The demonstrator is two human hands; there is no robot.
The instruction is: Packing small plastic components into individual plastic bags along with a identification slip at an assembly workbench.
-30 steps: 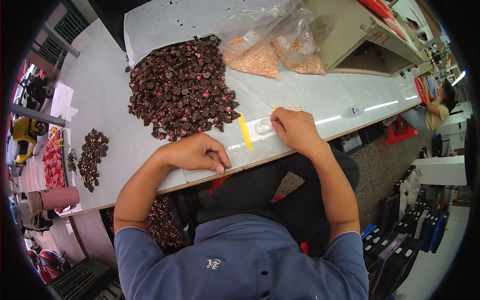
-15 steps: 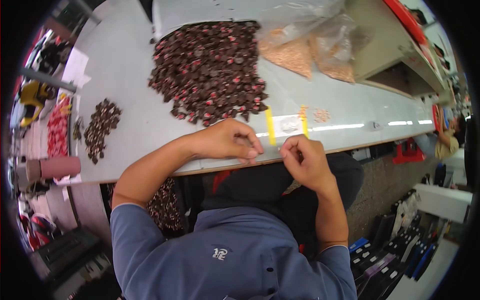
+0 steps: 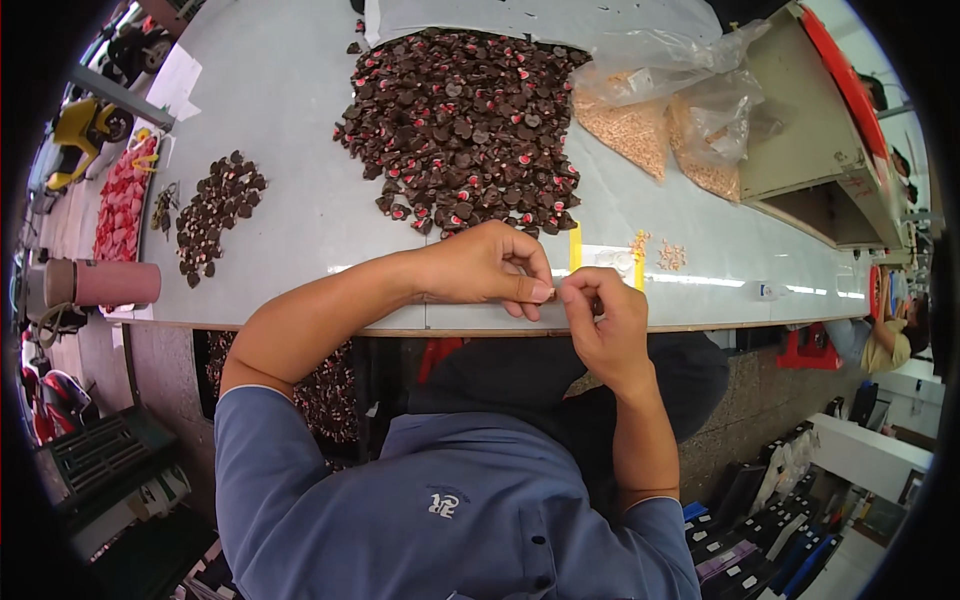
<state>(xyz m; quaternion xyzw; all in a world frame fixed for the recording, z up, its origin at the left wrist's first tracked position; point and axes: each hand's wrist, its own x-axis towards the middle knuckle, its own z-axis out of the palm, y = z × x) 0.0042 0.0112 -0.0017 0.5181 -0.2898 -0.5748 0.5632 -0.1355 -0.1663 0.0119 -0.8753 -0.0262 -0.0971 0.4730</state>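
Note:
My left hand [image 3: 488,266] and my right hand [image 3: 603,318] meet fingertip to fingertip over the table's front edge [image 3: 300,325]. Together they pinch a small dark part [image 3: 551,294], mostly hidden by the fingers. Just beyond them lies a small clear plate [image 3: 606,260] between two yellow strips, with a few tan pellets [image 3: 671,256] beside it. Farther back is a big heap of dark brown parts with red spots [image 3: 465,125].
Two clear bags of tan pellets [image 3: 655,125] lie at the back right beside a beige box [image 3: 815,150]. A smaller pile of dark parts [image 3: 212,212], a pink cylinder [image 3: 105,283] and red pieces [image 3: 122,195] sit at the left. Another person [image 3: 885,340] is at the far right.
My right hand has come back from the yellow-edged plate and my left hand has lifted off the table. Their fingertips now meet at the table edge.

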